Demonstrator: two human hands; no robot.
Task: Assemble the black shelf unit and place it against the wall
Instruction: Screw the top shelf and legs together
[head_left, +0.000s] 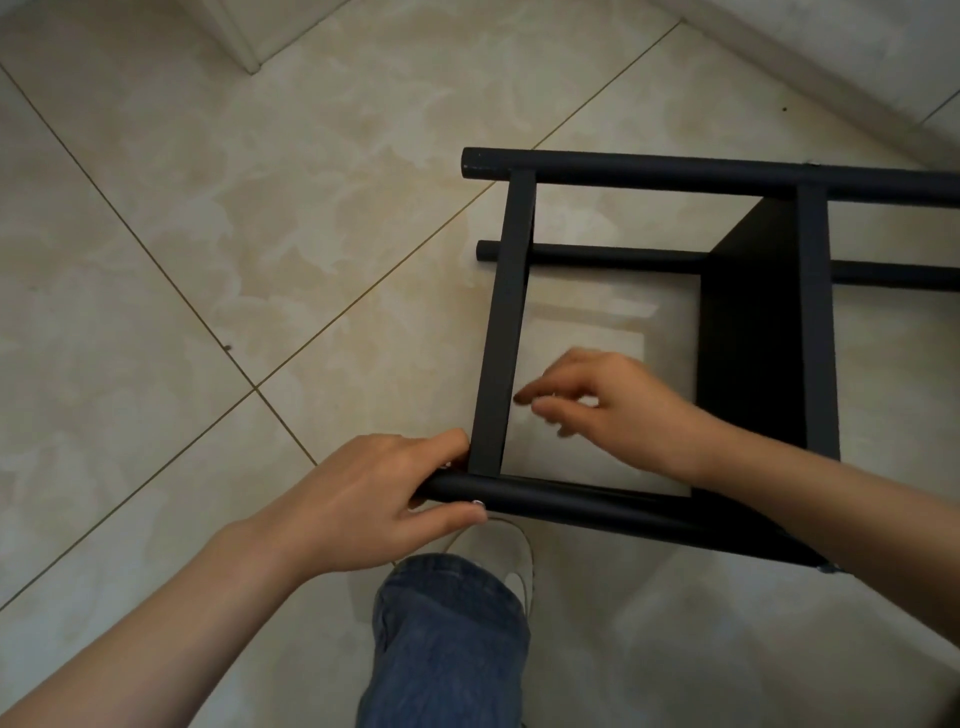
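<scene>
floor: glossy beige marbled tiles (218, 218), thin dark grout | far edge: pale skirting (810, 57) | light: soft, diffuse

Dim, soft light (edges warped)

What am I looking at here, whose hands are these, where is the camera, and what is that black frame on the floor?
There is no machine. A person wears one camera on the head, looking down at their own hands. The black shelf unit lies on its side on the tiled floor. The left hand grips the end of its near pole. The right hand reaches into the frame with loose fingers toward the end board and appears to hold nothing. At the bottom are the person's jeans leg and shoe.
</scene>
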